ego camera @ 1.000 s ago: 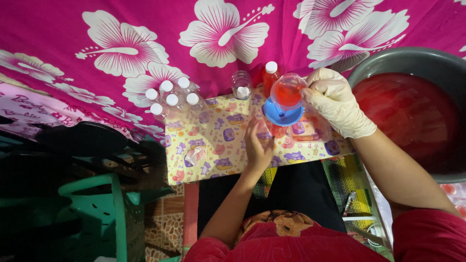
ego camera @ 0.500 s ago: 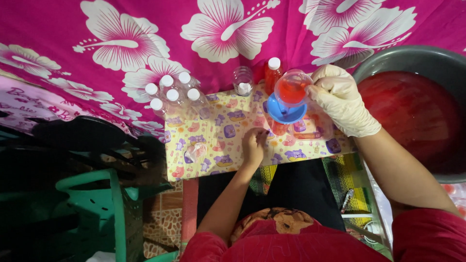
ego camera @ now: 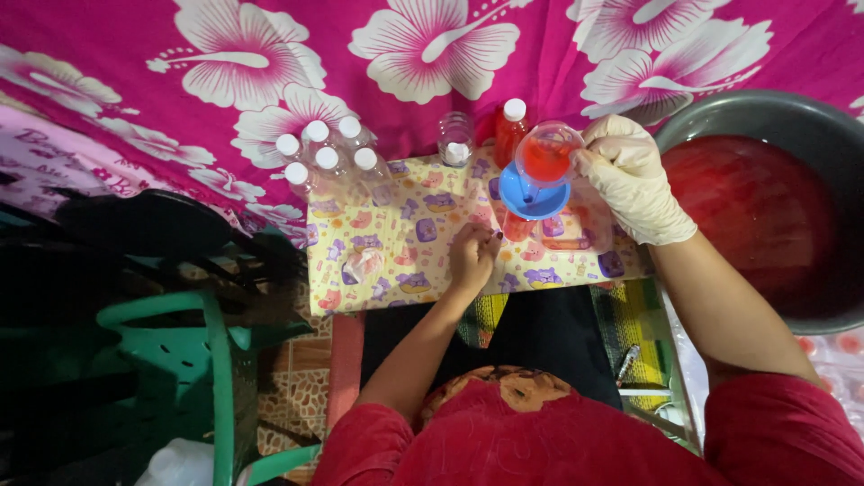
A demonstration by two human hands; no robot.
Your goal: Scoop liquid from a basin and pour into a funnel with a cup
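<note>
Item: small clear cup (ego camera: 547, 151) of red liquid, tilted over a blue funnel (ego camera: 533, 196) at the far right of a yellow patterned cloth (ego camera: 396, 247). Holder: right hand (ego camera: 632, 178), in a pale glove, closed around the cup's side and rim. The funnel stands in the neck of a small bottle (ego camera: 517, 227), partly hidden beneath it and showing red; the left hand (ego camera: 472, 256), bare, rests curled at the bottle's base, fingers closed lightly about it, though the exact contact is hard to make out. Handling, as judged: the cup looks thin-walled and light, likely to flex if squeezed, and wet liquid on a gloved grip may make it slippery; best held around the body, not pinched at the lip. The bottle appears light and top-heavy with the funnel seated in it, so a steadying hold low on the body suits it. Adjacent stock: one capped bottle filled red (ego camera: 511, 130) just behind the funnel; an uncapped clear bottle (ego camera: 455, 139) beside it; a cluster of clear white-capped bottles (ego camera: 328, 157) at the cloth's far left corner. A large grey basin (ego camera: 765, 112) of red liquid stands to the right. Backdrop: magenta flowered fabric (ego camera: 432, 45). A green plastic chair (ego camera: 193, 360) stands at the lower left.
</note>
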